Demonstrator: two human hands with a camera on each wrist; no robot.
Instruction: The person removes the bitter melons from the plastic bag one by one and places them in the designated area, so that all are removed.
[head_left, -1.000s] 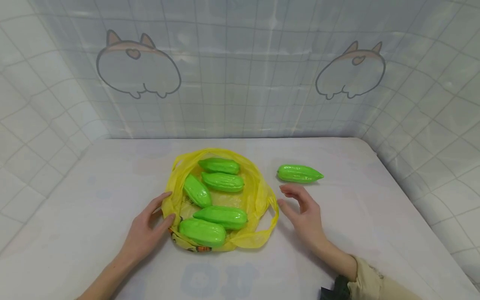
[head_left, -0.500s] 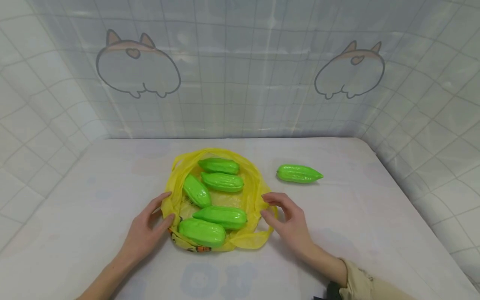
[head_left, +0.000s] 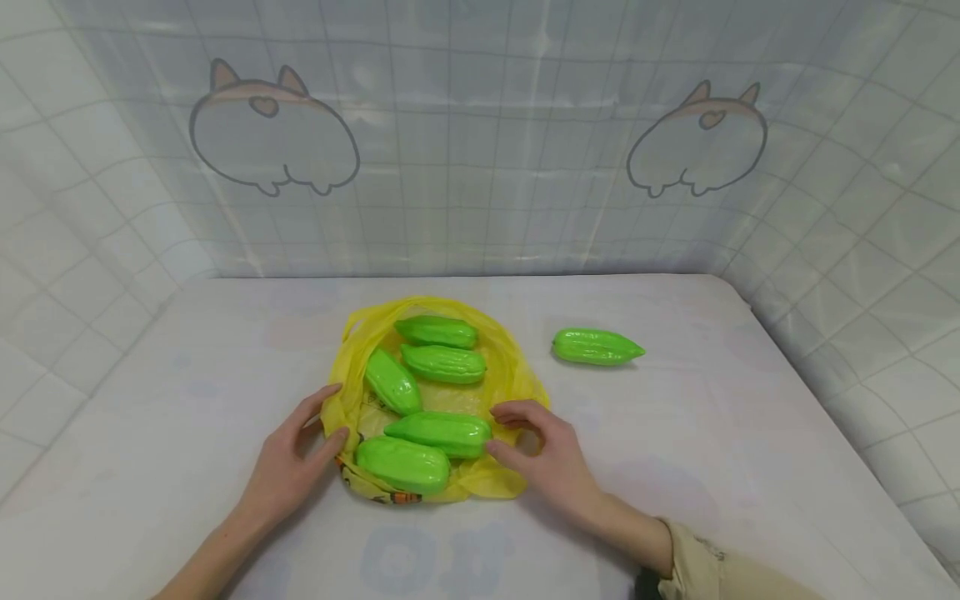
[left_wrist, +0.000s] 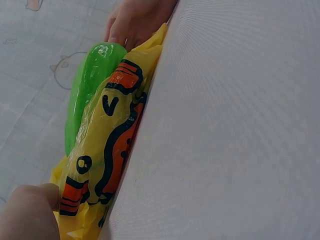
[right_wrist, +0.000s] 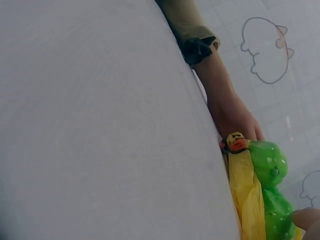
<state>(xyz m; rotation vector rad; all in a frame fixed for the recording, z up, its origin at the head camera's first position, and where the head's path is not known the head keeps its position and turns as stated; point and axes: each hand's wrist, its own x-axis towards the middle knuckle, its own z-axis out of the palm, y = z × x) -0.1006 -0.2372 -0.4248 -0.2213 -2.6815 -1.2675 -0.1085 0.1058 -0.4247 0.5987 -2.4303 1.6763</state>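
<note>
A yellow plastic bag (head_left: 517, 373) lies spread open on the table in the head view, with several bright green, bumpy gourds like bitter melons in it. My left hand (head_left: 288, 462) holds the bag's left edge, thumb and forefinger apart along it; the left wrist view shows the thumb (left_wrist: 42, 195) at the printed side. Over the bag's right side reaches my right hand (head_left: 551, 458), its thumb and forefinger spread about the blunt end of a gourd (head_left: 442, 433). In the right wrist view a fingertip (right_wrist: 300, 218) touches a gourd (right_wrist: 277, 215). The other fingertips are partly hidden.
One more green gourd (head_left: 596, 347) lies on the white table (head_left: 697, 400), right of the bag and farther back. A grid-patterned curtain with animal drawings (head_left: 273, 137) hangs behind the table and along both sides.
My right hand has moved left and nearer, from beside the lone gourd to a gourd inside the bag. The left hand stays at the bag's edge.
</note>
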